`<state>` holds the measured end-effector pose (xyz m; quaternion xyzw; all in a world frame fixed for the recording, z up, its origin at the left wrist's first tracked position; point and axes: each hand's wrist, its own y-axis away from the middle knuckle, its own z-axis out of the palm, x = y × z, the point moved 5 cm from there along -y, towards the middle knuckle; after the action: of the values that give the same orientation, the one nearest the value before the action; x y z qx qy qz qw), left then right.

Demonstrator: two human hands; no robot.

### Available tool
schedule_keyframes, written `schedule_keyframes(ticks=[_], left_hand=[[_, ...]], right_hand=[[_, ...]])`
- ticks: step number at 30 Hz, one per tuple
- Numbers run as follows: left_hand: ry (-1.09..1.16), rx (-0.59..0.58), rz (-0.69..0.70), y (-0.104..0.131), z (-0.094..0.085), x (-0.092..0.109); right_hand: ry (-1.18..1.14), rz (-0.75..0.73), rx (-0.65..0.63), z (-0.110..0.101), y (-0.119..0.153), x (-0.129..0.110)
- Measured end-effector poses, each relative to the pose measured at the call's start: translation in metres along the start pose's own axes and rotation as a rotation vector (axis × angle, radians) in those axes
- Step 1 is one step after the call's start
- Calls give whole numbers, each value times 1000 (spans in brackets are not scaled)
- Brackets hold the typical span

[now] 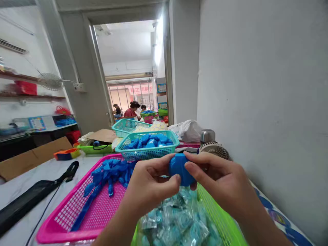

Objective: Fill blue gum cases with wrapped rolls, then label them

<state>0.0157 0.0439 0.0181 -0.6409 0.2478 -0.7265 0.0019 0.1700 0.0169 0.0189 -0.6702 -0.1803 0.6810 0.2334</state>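
A rounded blue piece [180,169] is held up between my two hands, above a green basket [220,215]. My left hand [156,181] pinches it from the left with thumb and fingers. From the right, the fingers of my right hand [217,174] grip its upper edge and front. Below, small clear packets with light-blue contents [176,218] fill the green basket. To the left, a pink basket [102,208] holds a pile of blue strips and pieces [112,171]. Behind my hands, a turquoise basket [147,155] contains many blue pieces [151,140].
A black strap-like item [33,191] and an orange-blue object [66,154] lie at the left. Beyond the turquoise basket stand another basket [124,128], a white plastic bag [190,130] and a small fan [214,149]. A wall rises at the right. People sit beyond the opening.
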Motion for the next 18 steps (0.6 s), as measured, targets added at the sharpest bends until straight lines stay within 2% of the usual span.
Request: schedule_keyframes(ticks=[5,7,10,14,16,18], left_hand=[[-81,-84,9,1,-9,1],[-150,-138,3,2,-10,-1],[-243,-207,-77,9,-11,-13],[-347,-178,-173,23,-22,-24],[-435,-169,-187,24,-31,-20],[-645,-180,-162,15,-43,-9]], right_hand=[[70,-75,-29,-1,-5,3],[151,-123,-97,-1,-8,3],[274,-146,-252,6,-10,5],[339,-119,-339,19,-8,13],[345,-79,-354,26,-10,22],[378,-31,-375,31,-14,33]])
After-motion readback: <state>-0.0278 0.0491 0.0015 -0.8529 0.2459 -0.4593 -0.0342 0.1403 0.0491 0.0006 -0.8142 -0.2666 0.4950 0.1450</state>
